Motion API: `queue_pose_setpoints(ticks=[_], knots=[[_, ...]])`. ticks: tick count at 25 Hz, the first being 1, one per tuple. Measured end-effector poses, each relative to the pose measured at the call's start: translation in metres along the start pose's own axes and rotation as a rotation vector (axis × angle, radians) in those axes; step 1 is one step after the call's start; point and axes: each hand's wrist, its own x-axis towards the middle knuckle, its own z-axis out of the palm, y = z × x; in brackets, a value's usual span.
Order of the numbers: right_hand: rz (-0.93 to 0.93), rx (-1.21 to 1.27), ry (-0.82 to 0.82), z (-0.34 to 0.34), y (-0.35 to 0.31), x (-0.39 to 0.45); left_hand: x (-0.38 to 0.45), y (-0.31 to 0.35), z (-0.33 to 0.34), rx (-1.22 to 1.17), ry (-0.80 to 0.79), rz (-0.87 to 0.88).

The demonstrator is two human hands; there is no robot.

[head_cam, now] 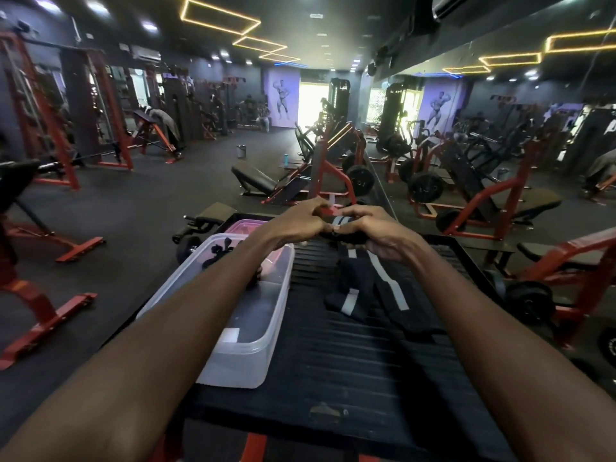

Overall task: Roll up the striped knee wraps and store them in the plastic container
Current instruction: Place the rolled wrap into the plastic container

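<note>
A black knee wrap [373, 288] with a white stripe trails loose across the black ribbed platform [333, 355]. Its far end is wound into a small roll [335, 223] held between both hands above the platform's far edge. My left hand [296, 221] pinches the roll from the left with curled fingers. My right hand [370, 233] grips it from the right, thumb on top. A clear plastic container [253, 341] stands open on the platform's left side, partly hidden by my left forearm. Dark straps [220, 253] lie inside it.
A pink-tinted lid [246, 226] lies beyond the container. Red and black gym machines, benches and weight plates surround the platform. A mirror wall runs along the right. People sit far back near the bright doorway.
</note>
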Motion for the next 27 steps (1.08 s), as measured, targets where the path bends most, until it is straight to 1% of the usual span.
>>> queue_pose_setpoints(ticks=[2, 5, 7, 9, 10, 13, 15, 18, 20, 23, 25, 27], knots=[[-0.016, 0.038, 0.018, 0.020, -0.004, 0.007, -0.010, -0.015, -0.015, 0.072, 0.001, -0.019], [-0.004, 0.081, 0.055, 0.049, -0.008, 0.016, -0.025, -0.035, -0.034, 0.092, 0.052, -0.068], [-0.001, 0.060, 0.034, 0.065, -0.010, 0.020, -0.035, -0.045, -0.045, 0.148, 0.038, -0.081], [-0.026, -0.060, -0.009, 0.076, -0.011, 0.022, -0.043, -0.055, -0.057, 0.260, 0.045, -0.094], [-0.055, -0.159, -0.036, 0.082, -0.012, 0.021, -0.046, -0.061, -0.064, 0.298, 0.045, -0.100], [-0.129, -0.430, -0.124, 0.103, -0.013, 0.019, -0.052, -0.078, -0.081, 0.274, -0.003, -0.149], [-0.116, -0.507, -0.168, 0.116, -0.011, 0.019, -0.057, -0.086, -0.084, 0.184, -0.041, -0.200], [-0.048, -0.460, -0.174, 0.129, -0.010, 0.015, -0.063, -0.094, -0.079, -0.086, -0.044, -0.197], [-0.043, -0.399, -0.141, 0.134, -0.009, 0.014, -0.066, -0.099, -0.077, -0.251, -0.035, -0.189], [-0.058, -0.214, -0.090, 0.135, -0.007, 0.015, -0.066, -0.100, -0.079, -0.513, 0.026, -0.194], [-0.030, -0.126, -0.107, 0.133, -0.008, 0.014, -0.065, -0.098, -0.084, -0.669, 0.100, -0.184], [0.002, -0.090, -0.145, 0.131, -0.011, 0.012, -0.065, -0.097, -0.088, -0.733, 0.141, -0.187]])
